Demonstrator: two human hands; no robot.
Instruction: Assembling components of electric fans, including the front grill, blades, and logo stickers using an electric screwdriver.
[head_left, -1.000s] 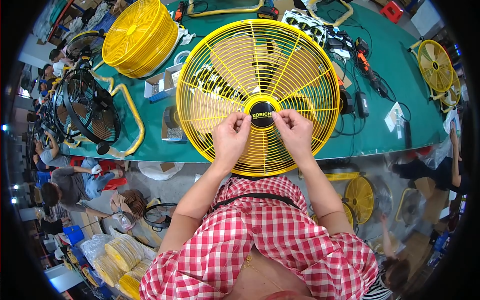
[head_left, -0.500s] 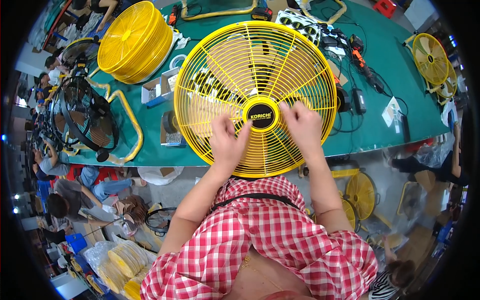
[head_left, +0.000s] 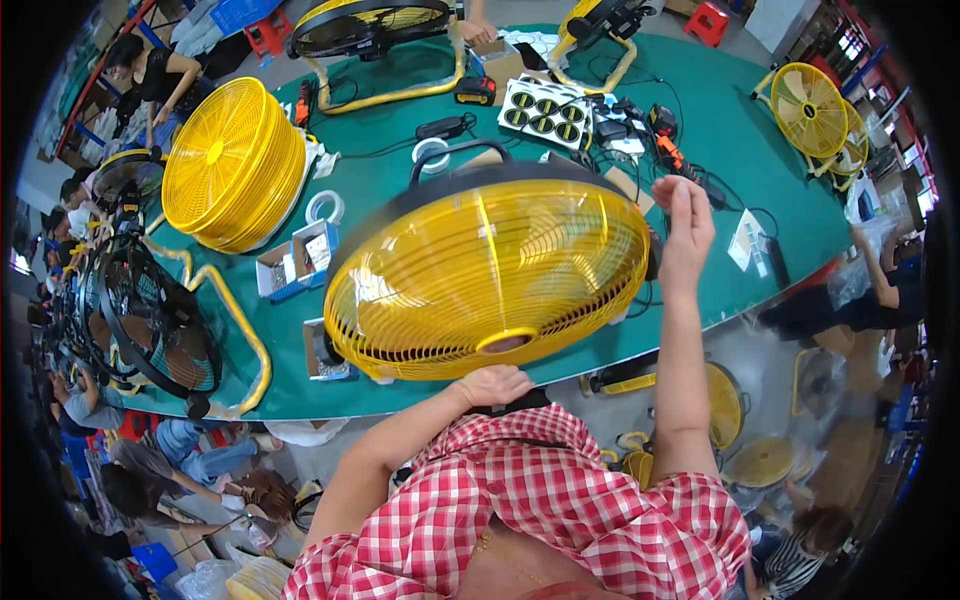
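A large round fan point(head_left: 440, 295) with a yellow wire grille and a black rim is tilted up over the near part of the green table. Its grille's hub leans toward me, and a black carry handle point(head_left: 450, 150) stands at its far edge. At the fan's near lower edge, my left hand point(head_left: 495, 385) is closed with bent fingers against it; the fingertips are partly hidden. My right hand point(head_left: 686, 235) is raised just beyond the fan's right rim, apart from it, with fingers stretched and nothing in them.
On the green table point(head_left: 400, 135), a stack of yellow grilles point(head_left: 235, 165) stands left, near small parts boxes point(head_left: 300, 258). Round labels on a sheet point(head_left: 545, 112), cordless tools point(head_left: 668, 150) and cables lie behind. Another fan point(head_left: 155, 285) on a yellow tube stand is far left. Co-workers are around.
The fan has gone from grille facing up to a steep tilt, showing its black rim and handle. Both hands left the hub: left to the near edge, right out to the right.
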